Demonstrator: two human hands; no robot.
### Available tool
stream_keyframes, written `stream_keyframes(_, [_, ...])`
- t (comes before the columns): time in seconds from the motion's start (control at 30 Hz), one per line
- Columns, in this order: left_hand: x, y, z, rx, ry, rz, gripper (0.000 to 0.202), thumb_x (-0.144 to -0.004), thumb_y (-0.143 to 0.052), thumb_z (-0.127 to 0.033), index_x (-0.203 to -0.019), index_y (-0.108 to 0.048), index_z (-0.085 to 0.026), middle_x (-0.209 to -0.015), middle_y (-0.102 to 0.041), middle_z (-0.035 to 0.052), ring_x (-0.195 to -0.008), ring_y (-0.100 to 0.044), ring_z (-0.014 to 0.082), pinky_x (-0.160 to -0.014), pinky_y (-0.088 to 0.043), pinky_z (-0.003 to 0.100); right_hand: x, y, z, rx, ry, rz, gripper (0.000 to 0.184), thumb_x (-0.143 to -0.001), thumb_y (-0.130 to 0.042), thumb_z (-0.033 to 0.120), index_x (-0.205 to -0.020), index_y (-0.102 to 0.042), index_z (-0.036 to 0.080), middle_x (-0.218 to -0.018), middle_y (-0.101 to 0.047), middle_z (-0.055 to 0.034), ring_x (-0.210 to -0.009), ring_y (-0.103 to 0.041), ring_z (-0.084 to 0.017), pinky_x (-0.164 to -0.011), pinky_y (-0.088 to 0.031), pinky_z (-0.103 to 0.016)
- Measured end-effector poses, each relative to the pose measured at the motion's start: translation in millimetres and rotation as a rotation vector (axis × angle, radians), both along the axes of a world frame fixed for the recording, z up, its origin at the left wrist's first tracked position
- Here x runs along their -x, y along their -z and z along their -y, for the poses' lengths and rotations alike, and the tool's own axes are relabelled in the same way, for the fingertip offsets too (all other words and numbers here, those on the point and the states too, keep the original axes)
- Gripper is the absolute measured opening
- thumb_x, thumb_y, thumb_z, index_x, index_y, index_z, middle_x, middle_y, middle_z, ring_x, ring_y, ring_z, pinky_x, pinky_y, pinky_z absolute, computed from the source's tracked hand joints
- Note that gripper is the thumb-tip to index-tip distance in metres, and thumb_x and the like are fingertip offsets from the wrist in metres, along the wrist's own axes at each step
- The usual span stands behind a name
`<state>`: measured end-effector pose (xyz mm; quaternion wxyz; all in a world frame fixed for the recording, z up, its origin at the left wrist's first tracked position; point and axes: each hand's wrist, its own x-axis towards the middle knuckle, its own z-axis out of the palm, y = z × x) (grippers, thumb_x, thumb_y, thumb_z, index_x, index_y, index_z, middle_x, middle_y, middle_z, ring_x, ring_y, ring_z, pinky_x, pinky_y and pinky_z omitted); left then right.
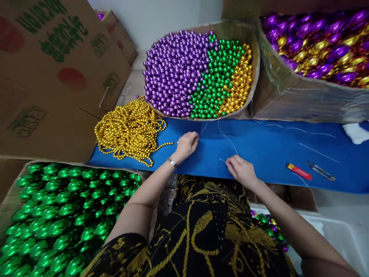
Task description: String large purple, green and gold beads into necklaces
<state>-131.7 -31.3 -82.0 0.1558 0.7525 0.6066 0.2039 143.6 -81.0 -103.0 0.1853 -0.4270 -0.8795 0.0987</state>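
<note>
Pale wall (178,17) beyond; blue tabletop (273,150), cardboard box (242,30) of purple, green and gold beads (178,73) along its far edge. At left, heap of gold bead strands (127,129). Left hand (186,144) nearer to it, fingers closed, seemingly on the bare end of one strand (165,145) lying leftward, roughly crosswise. Right hand (241,169) apart, fingers pinched on white thread (230,141).

1 head-worn view looks forward and down over the nearby blue worktop (268,154).
</note>
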Motion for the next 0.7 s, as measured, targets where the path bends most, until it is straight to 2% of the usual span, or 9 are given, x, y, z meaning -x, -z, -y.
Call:
stream_keyframes(0.07, [-11.7, -8.9, 13.2, 0.010, 0.021, 0.311, 0.016, -0.095, -0.048, -0.026, -0.091, -0.061, -0.018, -0.084, -0.066, 0.0030, -0.077, -0.060, 0.0140, -0.072, -0.045, 0.025, 18.1, -12.7, -9.6, 0.188, 0.192, -0.384, 0.020, -0.100, -0.046, 0.033, -0.091, -0.058, 0.020, -0.083, -0.065, -0.0032, -0.070, -0.060, -0.013, -0.063, -0.044, -0.026])
stream_keyframes(0.13, [-25.8, -16.5, 25.4, 0.003, 0.051, 0.494, 0.015, -0.094, -0.052, -0.028, -0.090, -0.061, -0.018, -0.081, -0.066, 0.0009, -0.074, -0.059, 0.0117, -0.069, -0.045, 0.022, 38.7, -25.1, -19.7, 0.329, 0.314, -0.724, 0.021, -0.098, -0.050, 0.040, -0.092, -0.058, 0.021, -0.083, -0.066, -0.0028, -0.070, -0.060, -0.014, -0.063, -0.047, -0.026])
stream_keyframes(0.2, [-39.4, -21.6, 33.1, -0.027, 0.087, 0.569, 0.014, -0.094, -0.053, -0.027, -0.089, -0.062, -0.017, -0.082, -0.067, 0.0015, -0.075, -0.060, 0.0113, -0.071, -0.046, 0.023, 57.2, -34.6, -27.7, 0.389, 0.333, -0.943, 0.024, -0.094, -0.055, 0.045, -0.092, -0.058, 0.022, -0.093, -0.069, -0.0048, -0.080, -0.064, -0.016, -0.070, -0.051, -0.028])
stream_keyframes(0.27, [-50.0, -24.5, 35.5, -0.060, 0.127, 0.604, 0.012, -0.093, -0.054, -0.024, -0.090, -0.063, -0.017, -0.085, -0.067, 0.0026, -0.077, -0.061, 0.0116, -0.074, -0.048, 0.024, 70.1, -40.8, -32.2, 0.414, 0.316, -1.069, 0.026, -0.091, -0.058, 0.047, -0.090, -0.057, 0.021, -0.102, -0.070, -0.0069, -0.091, -0.066, -0.017, -0.076, -0.053, -0.031])
stream_keyframes(0.47, [-59.4, -28.1, 29.9, -0.124, 0.182, 0.614, 0.009, -0.091, -0.057, -0.020, -0.085, -0.062, -0.016, -0.085, -0.066, 0.0043, -0.077, -0.061, 0.0124, -0.071, -0.049, 0.025, 80.6, -49.7, -33.1, 0.349, 0.298, -1.136, 0.018, -0.092, -0.060, 0.039, -0.094, -0.055, 0.022, -0.085, -0.070, -0.0019, -0.075, -0.065, -0.013, -0.067, -0.053, -0.027])
stream_keyframes(0.53, [-56.9, -29.2, 28.2, -0.127, 0.190, 0.614, 0.010, -0.091, -0.057, -0.021, -0.085, -0.063, -0.016, -0.095, -0.067, 0.0075, -0.083, -0.063, 0.0140, -0.071, -0.050, 0.026, 81.3, -52.0, -34.2, 0.307, 0.282, -1.134, 0.016, -0.092, -0.062, 0.035, -0.098, -0.055, 0.022, -0.083, -0.068, -0.0002, -0.074, -0.066, -0.013, -0.067, -0.053, -0.027])
stream_keyframes(0.6, [-53.5, -32.2, 25.1, -0.155, 0.168, 0.654, 0.013, -0.090, -0.060, -0.026, -0.099, -0.065, -0.017, -0.121, -0.062, 0.0131, -0.105, -0.063, 0.0195, -0.078, -0.053, 0.029, 82.2, -56.1, -36.2, 0.262, 0.274, -1.106, 0.017, -0.092, -0.062, 0.033, -0.104, -0.056, 0.023, -0.085, -0.068, -0.0003, -0.077, -0.067, -0.013, -0.068, -0.054, -0.028])
stream_keyframes(0.67, [-51.5, -40.0, 20.0, -0.162, 0.185, 0.762, 0.037, -0.089, -0.064, -0.032, -0.124, -0.058, -0.021, -0.145, -0.049, 0.0146, -0.131, -0.050, 0.0253, -0.093, -0.053, 0.036, 82.5, -65.1, -37.7, 0.188, 0.259, -1.050, 0.019, -0.093, -0.061, 0.031, -0.110, -0.058, 0.023, -0.090, -0.067, -0.0014, -0.082, -0.068, -0.014, -0.072, -0.056, -0.030])
stream_keyframes(0.7, [-51.8, -46.6, 17.0, -0.135, 0.225, 0.841, 0.047, -0.090, -0.064, -0.035, -0.134, -0.053, -0.023, -0.150, -0.044, 0.0132, -0.138, -0.044, 0.0262, -0.101, -0.050, 0.039, 81.8, -72.2, -37.9, 0.125, 0.247, -1.016, 0.020, -0.093, -0.060, 0.030, -0.112, -0.058, 0.024, -0.093, -0.066, -0.0019, -0.085, -0.067, -0.015, -0.075, -0.056, -0.031])
